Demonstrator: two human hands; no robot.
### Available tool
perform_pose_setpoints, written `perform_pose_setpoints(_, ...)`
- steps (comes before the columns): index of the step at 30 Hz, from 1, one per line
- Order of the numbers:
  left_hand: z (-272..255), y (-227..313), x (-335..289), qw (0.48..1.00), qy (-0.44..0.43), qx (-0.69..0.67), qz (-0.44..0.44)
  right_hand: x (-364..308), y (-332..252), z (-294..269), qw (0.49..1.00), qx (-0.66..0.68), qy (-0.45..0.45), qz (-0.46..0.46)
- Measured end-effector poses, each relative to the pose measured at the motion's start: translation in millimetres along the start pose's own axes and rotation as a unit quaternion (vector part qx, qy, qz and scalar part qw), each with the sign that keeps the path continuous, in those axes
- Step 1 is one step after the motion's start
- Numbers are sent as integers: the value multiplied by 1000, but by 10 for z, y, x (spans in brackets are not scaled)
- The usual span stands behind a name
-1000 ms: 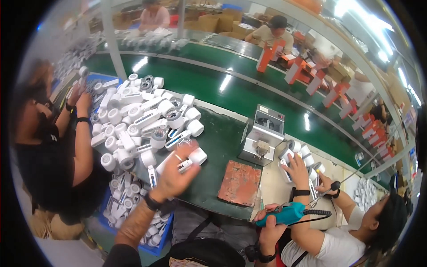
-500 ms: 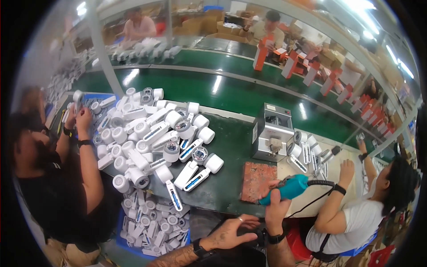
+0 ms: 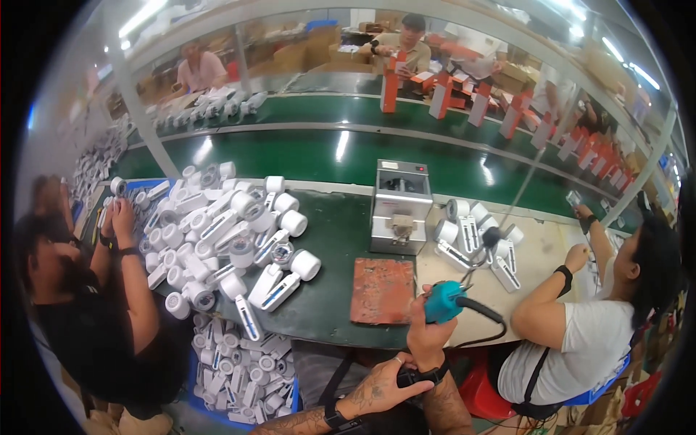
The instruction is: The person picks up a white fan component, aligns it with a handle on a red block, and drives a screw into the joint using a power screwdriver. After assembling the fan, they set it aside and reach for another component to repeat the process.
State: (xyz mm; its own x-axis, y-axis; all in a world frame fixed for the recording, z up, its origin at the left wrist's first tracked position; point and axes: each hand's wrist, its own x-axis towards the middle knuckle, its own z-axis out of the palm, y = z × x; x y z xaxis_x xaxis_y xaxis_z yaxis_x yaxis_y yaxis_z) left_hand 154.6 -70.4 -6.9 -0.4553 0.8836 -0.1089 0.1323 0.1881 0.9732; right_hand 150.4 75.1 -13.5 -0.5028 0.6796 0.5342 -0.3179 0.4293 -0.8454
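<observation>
My right hand (image 3: 426,335) is wrapped round a teal corded electric screwdriver (image 3: 442,303), held up just off the bench's front edge. Its thick black cord (image 3: 482,313) bends away to the right, and its tip is hidden. Across my right wrist lies my left hand (image 3: 380,386), thumb and fingers closed about the black wristband (image 3: 420,377) there. A worn red block (image 3: 382,291) sits on the bench just beyond my right hand. Behind it stands a silver metal machine (image 3: 401,206). A large heap of white handheld devices (image 3: 217,228), some showing inner parts, covers the bench's left side.
Below the bench at left is a blue bin (image 3: 296,395) of white parts. More white devices (image 3: 467,235) lie right of the machine. One co-worker (image 3: 94,319) sits at left, another (image 3: 573,326) at right by a red stool (image 3: 487,391). A green conveyor (image 3: 290,156) runs behind.
My left hand has moved from open beside my right arm onto the right wristband. My right hand has turned the screwdriver more upright. The view has swung slightly to the right.
</observation>
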Motion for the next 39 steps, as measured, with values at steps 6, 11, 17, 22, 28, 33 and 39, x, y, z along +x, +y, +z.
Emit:
perform_pose_setpoints(6,331,192,379,997,-38,69,-27,209,215,-535,996,-85,-9,-32)
perform_pose_setpoints(11,226,541,647,988,14,122,95,474,103,-1048,995,-51,-4,88)
perform_pose_setpoints(17,-232,827,1685,935,161,295,112,663,-11,-1431,991,43,57,115)
perform_pose_setpoints(22,-197,548,2333,916,123,359,128,988,21,-1536,984,66,7,165)
perform_pose_setpoints(28,32,726,2015,974,44,219,38,1368,252,-1618,987,92,-15,128)
perform_pose_setpoints(33,590,423,1297,986,-147,-24,76,1254,253,-1461,973,220,15,74)
perform_pose_setpoints(39,677,166,959,996,-53,-16,66,958,281,-1184,971,226,-28,78)
